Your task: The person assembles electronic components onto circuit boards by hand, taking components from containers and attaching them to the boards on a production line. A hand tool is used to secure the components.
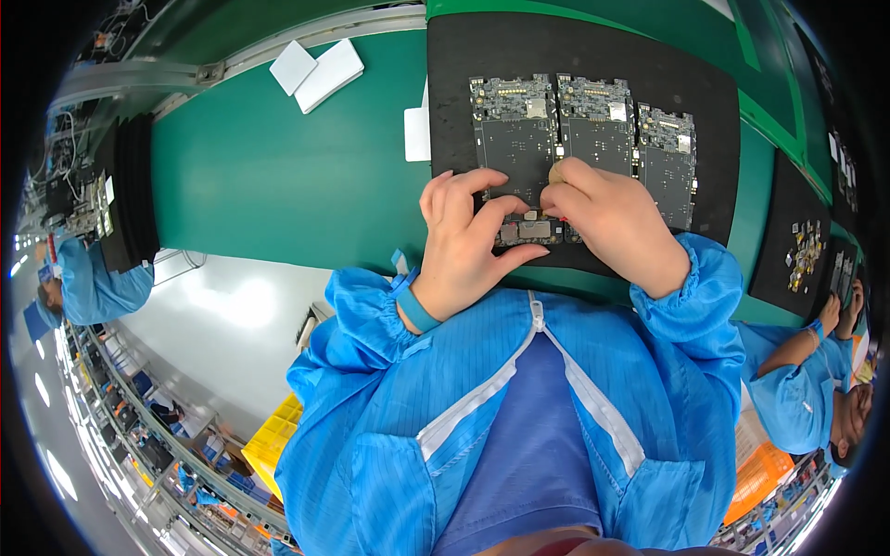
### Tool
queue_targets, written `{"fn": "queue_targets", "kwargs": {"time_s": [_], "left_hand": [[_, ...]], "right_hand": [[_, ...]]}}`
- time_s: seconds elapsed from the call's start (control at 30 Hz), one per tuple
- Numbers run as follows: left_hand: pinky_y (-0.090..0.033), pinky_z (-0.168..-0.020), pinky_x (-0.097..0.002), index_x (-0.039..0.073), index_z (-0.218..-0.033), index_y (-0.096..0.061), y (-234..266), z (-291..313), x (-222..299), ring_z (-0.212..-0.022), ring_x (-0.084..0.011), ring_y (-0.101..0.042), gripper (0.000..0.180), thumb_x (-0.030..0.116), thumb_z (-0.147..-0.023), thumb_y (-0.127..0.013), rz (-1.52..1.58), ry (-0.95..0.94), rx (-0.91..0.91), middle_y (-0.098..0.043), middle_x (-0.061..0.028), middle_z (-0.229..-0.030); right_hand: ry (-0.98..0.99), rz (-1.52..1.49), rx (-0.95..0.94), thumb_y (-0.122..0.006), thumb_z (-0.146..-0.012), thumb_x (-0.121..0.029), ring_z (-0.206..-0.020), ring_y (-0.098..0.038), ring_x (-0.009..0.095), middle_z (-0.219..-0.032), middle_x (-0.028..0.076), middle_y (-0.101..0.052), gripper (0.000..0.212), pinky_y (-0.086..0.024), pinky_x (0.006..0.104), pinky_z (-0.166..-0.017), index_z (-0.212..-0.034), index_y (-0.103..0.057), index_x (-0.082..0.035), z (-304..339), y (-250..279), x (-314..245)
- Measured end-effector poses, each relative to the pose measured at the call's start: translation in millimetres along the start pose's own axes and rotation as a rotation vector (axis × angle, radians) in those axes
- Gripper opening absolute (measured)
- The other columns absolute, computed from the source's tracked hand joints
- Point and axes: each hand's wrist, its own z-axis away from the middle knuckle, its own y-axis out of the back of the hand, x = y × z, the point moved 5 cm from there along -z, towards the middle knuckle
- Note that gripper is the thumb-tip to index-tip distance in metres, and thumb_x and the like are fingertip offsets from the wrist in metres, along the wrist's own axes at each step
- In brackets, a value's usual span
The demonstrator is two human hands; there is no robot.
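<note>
Green tabletop (pixel 278 167) stretches left of the black mat (pixel 519 46). Over the mat's near left part, our left hand (pixel 459 236) is spread, thumb and index apart around the near end of the left circuit board (pixel 519 153), which lies on the mat. Over the mat's near middle, our right hand (pixel 616 218) has thumb and index closed together at that board; we cannot tell what they pinch. Two more boards (pixel 596 139) lie toward the mat's right.
</note>
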Motion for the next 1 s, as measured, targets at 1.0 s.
{"fn": "queue_targets", "kwargs": {"time_s": [1.0], "left_hand": [[-0.011, -0.110, -0.0583, 0.011, -0.116, -0.061, 3, -3, -3, -0.133, -0.0357, -0.034, 0.068, 0.034, -0.057, -0.086, -0.025, -0.014, -0.090, -0.043, -0.0133, -0.139]], "right_hand": [[-0.012, -0.108, -0.153, -0.059, -0.076, -0.006, -0.087, -0.055, 0.031, -0.093, 0.011, -0.052, 0.017, -0.047, 0.0380, -0.075, -0.093, -0.056, -0.004, -5, 20, 1]]}}
